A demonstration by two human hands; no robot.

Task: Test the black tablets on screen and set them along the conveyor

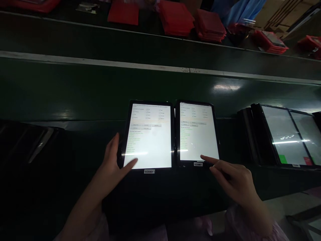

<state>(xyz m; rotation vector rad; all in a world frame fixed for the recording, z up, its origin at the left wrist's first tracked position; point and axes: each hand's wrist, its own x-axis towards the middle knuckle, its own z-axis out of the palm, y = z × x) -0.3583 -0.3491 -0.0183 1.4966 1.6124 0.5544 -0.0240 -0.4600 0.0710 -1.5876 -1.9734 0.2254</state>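
Two lit tablets lie side by side on the dark workbench, each with checkboxes, grey buttons and lines of green text on a white screen. At the lower left edge of the left tablet point(150, 147) is my left hand point(112, 164). Its thumb stretches over the screen and its fingers lie spread along the side; whether they touch the tablet is unclear. My right hand point(235, 177) points its index finger at the bottom of the screen on the right tablet point(198, 140). Its other fingers are curled in, with nothing visible in them. Barcode labels sit on both lower bezels.
More tablets point(288, 130) are stacked at the right, the top ones lit. Dark flat devices point(30, 140) lie at the left. Along the raised shelf at the back are stacks of red pouches point(175, 18) and a blue plastic sheet point(243, 13).
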